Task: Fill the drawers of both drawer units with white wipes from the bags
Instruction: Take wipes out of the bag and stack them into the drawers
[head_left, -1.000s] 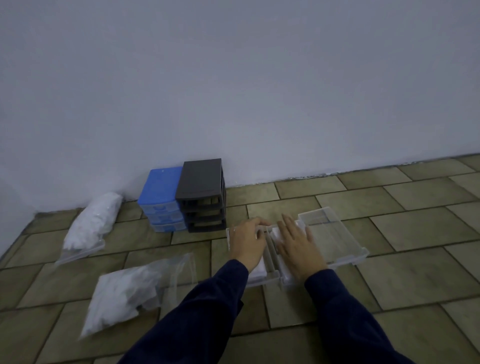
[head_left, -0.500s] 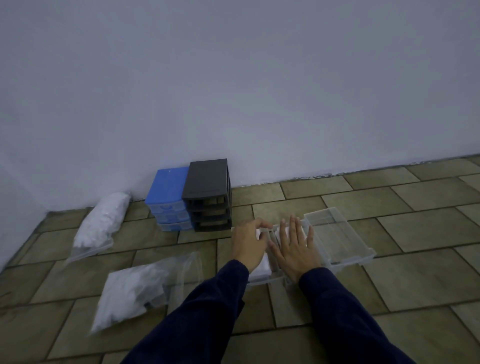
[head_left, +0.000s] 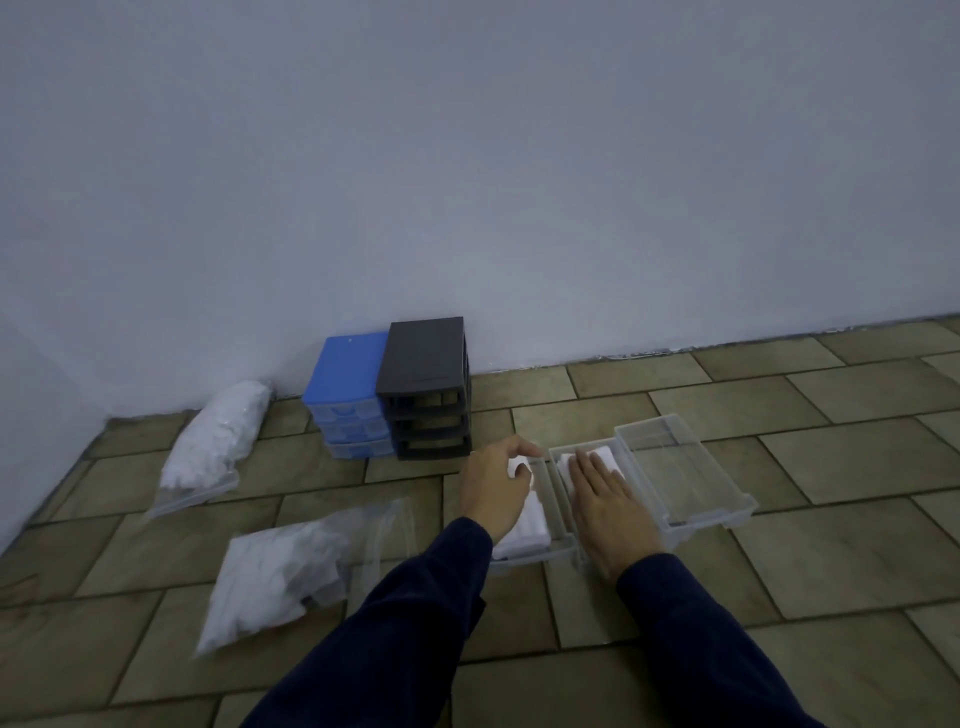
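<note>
Under the right hand (head_left: 608, 506) — wipes (head_left: 602, 460), mostly hidden.

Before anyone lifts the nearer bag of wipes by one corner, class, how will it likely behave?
The nearer bag would probably sag, since its thin clear plastic lies slack and wrinkled on the floor. Its wipes look loose, so they would likely slump towards the low end. It seems light for its bulk, though the film may be slippery.

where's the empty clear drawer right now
In the head view the empty clear drawer lies on the tiled floor right of centre, rightmost of three, beside the drawer under the right hand.
</note>
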